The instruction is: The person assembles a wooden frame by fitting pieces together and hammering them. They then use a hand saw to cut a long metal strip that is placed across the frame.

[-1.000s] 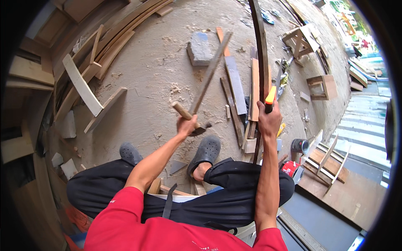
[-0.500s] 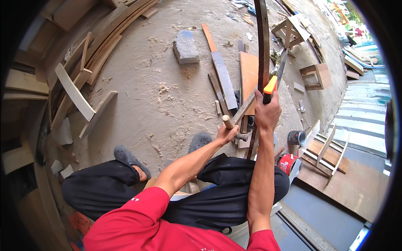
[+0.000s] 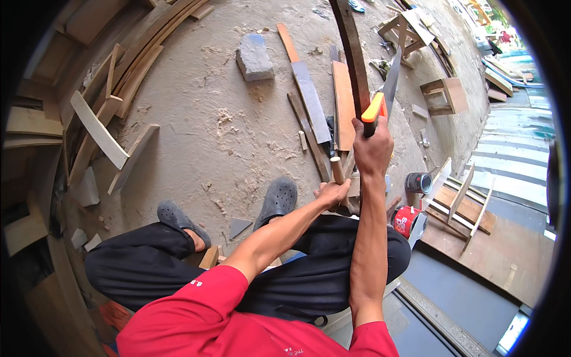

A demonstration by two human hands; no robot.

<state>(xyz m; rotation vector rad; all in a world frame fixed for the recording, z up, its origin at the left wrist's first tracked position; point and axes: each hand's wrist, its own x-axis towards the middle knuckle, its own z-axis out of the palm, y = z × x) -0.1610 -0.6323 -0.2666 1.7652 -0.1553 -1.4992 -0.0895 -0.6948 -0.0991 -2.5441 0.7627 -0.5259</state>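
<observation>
My right hand [image 3: 375, 146] is closed round the orange and black handle of a handsaw [image 3: 391, 80], its blade pointing up and away. A long dark wooden strip [image 3: 353, 50] runs from the top edge down to my right hand and passes out of sight there; whether the fingers touch it I cannot tell. Lower and to the left, my left hand [image 3: 334, 193] grips a hammer [image 3: 337, 168] by its pale wooden handle. The hammer's head lies mostly hidden near my right forearm, above my bent knee.
Boards, among them an orange-brown panel [image 3: 343, 107] and a grey plank [image 3: 311, 101], lie on the dusty floor ahead. A concrete block [image 3: 255, 58] sits further left. Beside my right knee stand a red can [image 3: 405, 220] and a dark open can [image 3: 419, 182]. Wood pieces line the left wall.
The top of the wooden strip has swung left, and the saw blade shows more of its flat side. My left hand has moved slightly right and down with the hammer. My left foot shows a little more.
</observation>
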